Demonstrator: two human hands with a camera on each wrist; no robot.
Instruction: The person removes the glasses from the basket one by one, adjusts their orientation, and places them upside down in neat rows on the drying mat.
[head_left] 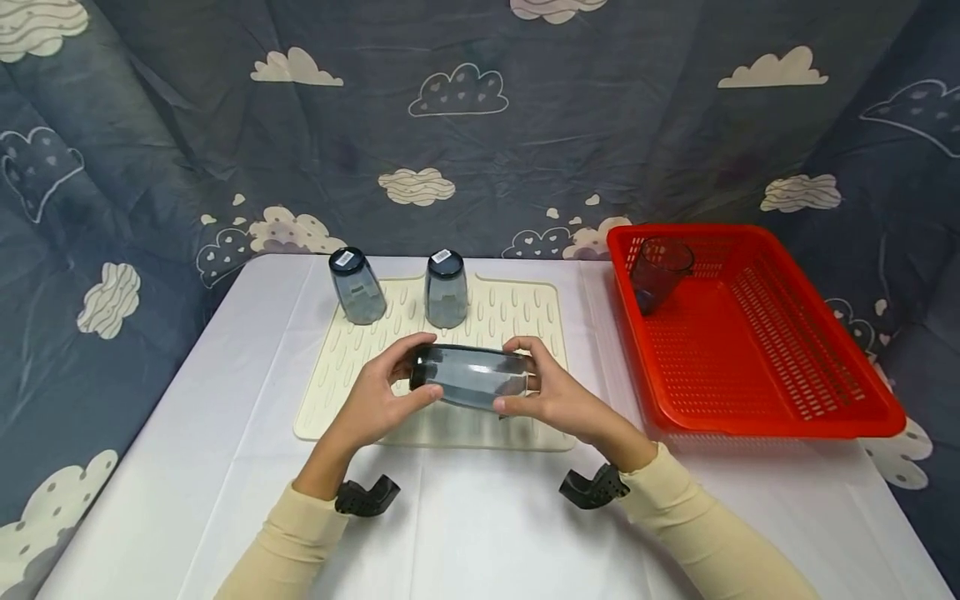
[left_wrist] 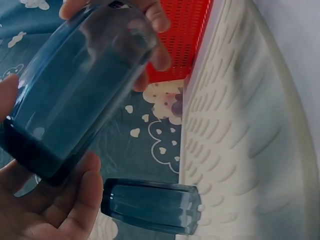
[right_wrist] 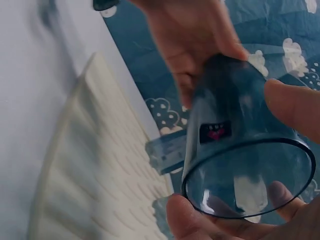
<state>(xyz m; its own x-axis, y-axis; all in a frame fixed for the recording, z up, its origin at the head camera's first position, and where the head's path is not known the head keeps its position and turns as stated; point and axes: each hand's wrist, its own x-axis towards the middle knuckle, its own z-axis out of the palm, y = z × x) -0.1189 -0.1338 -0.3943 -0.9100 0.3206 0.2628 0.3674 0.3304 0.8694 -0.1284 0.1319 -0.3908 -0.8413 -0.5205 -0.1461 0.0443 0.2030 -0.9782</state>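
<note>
One tinted glass point(head_left: 472, 377), held sideways above the ribbed mat point(head_left: 517, 308). Your left hand point(head_left: 375, 402) curls its grip round the heavy base, your right hand point(head_left: 551, 393) round the rim end; each spreads only as wide as the glass, probably split this way to balance the weight. Two upturned glasses point(head_left: 358, 287) point(head_left: 446, 289) stand toward the mat's far side, stickered bases up, perhaps so the mouths can drain. Right of the mat: red basket point(head_left: 780, 425), another glass point(head_left: 660, 275) tilted inside at the mat-side wall, presumably propped by it.
</note>
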